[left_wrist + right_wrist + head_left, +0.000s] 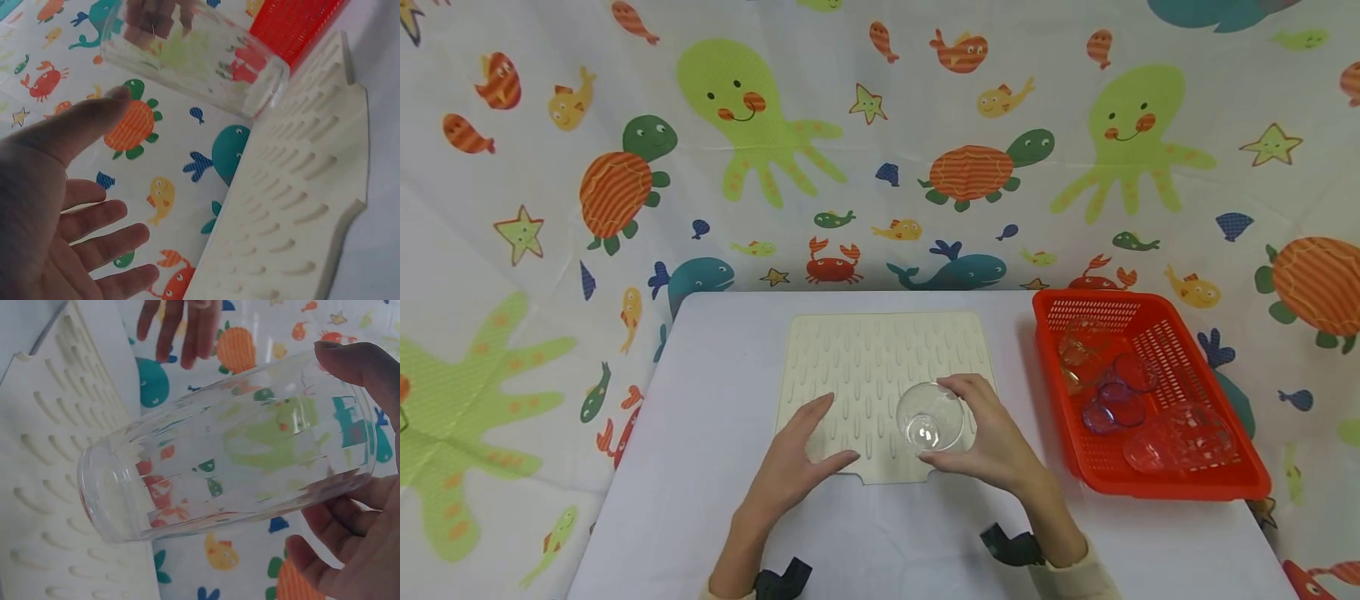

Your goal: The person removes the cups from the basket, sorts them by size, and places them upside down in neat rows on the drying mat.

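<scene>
A clear drinking glass point(929, 417) is held upright by its rim in my right hand point(988, 433), thumb on one side and fingers on the other. In the right wrist view the faceted glass point(231, 450) has its base close over the cream ridged drying mat point(56, 487). My left hand point(797, 454) is left of the glass, over the mat's left front part, with thumb and fingers spread apart and nothing between them. The left wrist view shows its fingers point(100, 244) apart from the glass point(194, 56).
A red plastic basket point(1056, 400) stands at the right of the white-covered table point(715, 375). Several transparent glasses point(1180, 437) lie in it, some tinted amber and purple. Behind the table hangs a cloth point(880, 250) printed with sea animals.
</scene>
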Action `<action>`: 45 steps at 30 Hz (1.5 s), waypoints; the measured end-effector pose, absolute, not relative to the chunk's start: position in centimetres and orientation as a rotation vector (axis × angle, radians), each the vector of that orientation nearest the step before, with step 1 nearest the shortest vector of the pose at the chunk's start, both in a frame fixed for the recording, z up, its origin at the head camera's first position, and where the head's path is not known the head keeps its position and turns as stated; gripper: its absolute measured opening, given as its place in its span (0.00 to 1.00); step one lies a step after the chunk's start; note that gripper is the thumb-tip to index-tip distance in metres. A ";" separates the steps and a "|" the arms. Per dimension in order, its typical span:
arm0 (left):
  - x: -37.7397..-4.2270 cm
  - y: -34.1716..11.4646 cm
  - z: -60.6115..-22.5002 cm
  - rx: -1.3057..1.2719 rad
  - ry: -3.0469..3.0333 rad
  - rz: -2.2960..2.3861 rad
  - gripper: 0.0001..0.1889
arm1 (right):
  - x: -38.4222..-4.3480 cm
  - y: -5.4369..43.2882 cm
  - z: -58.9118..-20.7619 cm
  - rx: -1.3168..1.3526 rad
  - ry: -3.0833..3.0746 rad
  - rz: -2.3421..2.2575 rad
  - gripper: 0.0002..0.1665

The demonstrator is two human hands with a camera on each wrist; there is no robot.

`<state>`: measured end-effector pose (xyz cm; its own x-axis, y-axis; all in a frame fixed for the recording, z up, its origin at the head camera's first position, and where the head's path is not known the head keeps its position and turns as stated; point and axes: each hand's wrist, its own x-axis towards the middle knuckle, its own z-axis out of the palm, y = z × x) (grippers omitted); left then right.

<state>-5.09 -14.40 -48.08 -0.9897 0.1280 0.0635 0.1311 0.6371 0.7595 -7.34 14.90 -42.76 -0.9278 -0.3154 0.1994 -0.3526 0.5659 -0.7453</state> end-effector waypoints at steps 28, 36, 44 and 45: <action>-6.5 -10.9 -44.3 -0.870 -2.646 -1.530 0.47 | -6.9 13.6 -42.4 0.897 -2.688 1.444 0.53; -6.3 -10.7 -43.9 -0.921 -2.603 -1.576 0.48 | -6.9 13.9 -42.1 0.931 -2.703 1.484 0.54; -6.0 -10.3 -43.4 -0.983 -2.595 -1.527 0.48 | -6.7 14.3 -42.0 0.992 -2.673 1.473 0.54; -6.0 -10.2 -43.4 -0.985 -2.593 -1.530 0.48 | -6.7 14.3 -42.0 0.999 -2.671 1.479 0.54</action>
<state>-5.96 -10.21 -43.40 -0.8063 0.5216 0.2790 0.4965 0.3403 0.7985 -6.66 14.30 -42.00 -0.8044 -0.5487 0.2275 -0.4841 0.3836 -0.7865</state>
